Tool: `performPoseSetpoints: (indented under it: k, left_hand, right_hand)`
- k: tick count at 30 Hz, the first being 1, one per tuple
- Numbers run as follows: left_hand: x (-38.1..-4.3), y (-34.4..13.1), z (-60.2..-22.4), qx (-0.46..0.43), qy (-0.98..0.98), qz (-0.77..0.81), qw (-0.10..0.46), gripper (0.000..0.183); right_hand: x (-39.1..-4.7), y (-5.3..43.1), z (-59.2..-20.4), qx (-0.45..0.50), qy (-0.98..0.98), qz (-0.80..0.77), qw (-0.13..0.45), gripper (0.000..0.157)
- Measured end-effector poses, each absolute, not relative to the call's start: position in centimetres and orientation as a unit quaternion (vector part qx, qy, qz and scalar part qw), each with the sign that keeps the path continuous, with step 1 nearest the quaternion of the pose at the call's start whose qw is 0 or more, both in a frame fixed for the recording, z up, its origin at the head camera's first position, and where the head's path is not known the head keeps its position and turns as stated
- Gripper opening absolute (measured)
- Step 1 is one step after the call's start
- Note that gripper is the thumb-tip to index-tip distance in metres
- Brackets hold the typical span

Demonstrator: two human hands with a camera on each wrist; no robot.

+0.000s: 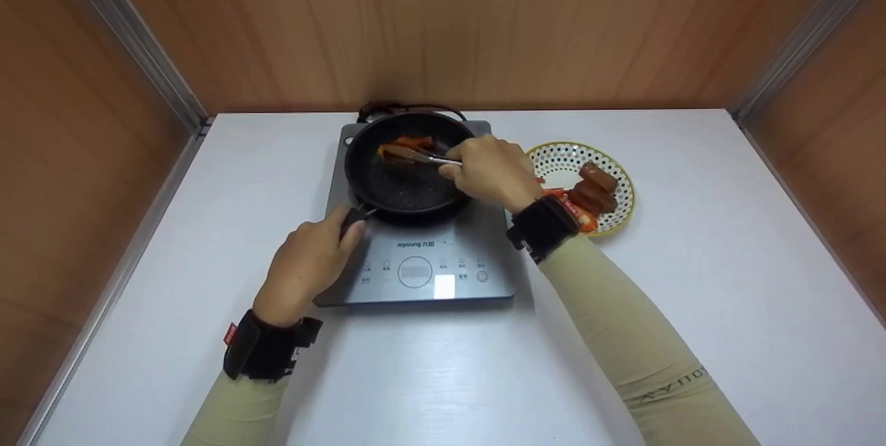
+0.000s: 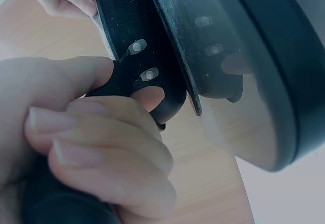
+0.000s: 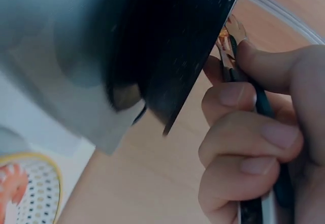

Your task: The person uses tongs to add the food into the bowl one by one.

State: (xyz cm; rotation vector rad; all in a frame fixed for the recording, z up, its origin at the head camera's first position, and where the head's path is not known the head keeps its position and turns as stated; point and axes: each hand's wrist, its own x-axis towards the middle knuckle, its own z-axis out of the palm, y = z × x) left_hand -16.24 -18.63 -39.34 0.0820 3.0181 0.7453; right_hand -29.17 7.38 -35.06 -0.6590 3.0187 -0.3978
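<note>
The left hand (image 1: 304, 262) is wrapped round the short black handle (image 1: 352, 219) of a round black frying pan (image 1: 408, 186), at the pan's near-left side. The right hand (image 1: 493, 169), apart from the left, is curled round a pair of slim tongs (image 1: 410, 153) with brown tips and a metal shaft, above the pan's right rim. The tongs reach left into the pan, where their tips lie at a glossy orange-red piece of food (image 1: 417, 142) in the far half; whether they pinch it or merely touch it is hard to tell.

The pan sits over the far part of a flat grey rectangular induction cooker (image 1: 415, 242), its printed control panel (image 1: 415, 271) on the near side. A black cable (image 1: 428, 106) runs behind it. Right of the cooker, a white plate (image 1: 554, 155) with a yellow rim and dark dots holds reddish-brown chunks (image 1: 597, 190) at its right and orange-red pieces (image 1: 585, 217) nearer. Everything stands on a white desk (image 1: 429, 384).
</note>
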Motion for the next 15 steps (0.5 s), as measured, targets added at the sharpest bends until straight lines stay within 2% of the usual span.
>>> performPoseSetpoints:
  k: [8,15]
  left_hand:
    - [-16.1,-18.7,-39.3,0.026,0.971,0.239,0.011,0.027]
    - [-16.1,-18.7,-39.4,0.028,0.971,0.237,0.011,0.027]
  right_hand:
    - [-29.7,5.9,-35.8,-0.215,0.968,-0.13,0.023,0.03]
    - [-29.8,5.6,-36.0,-0.215,0.971,-0.103,-0.004,0.037]
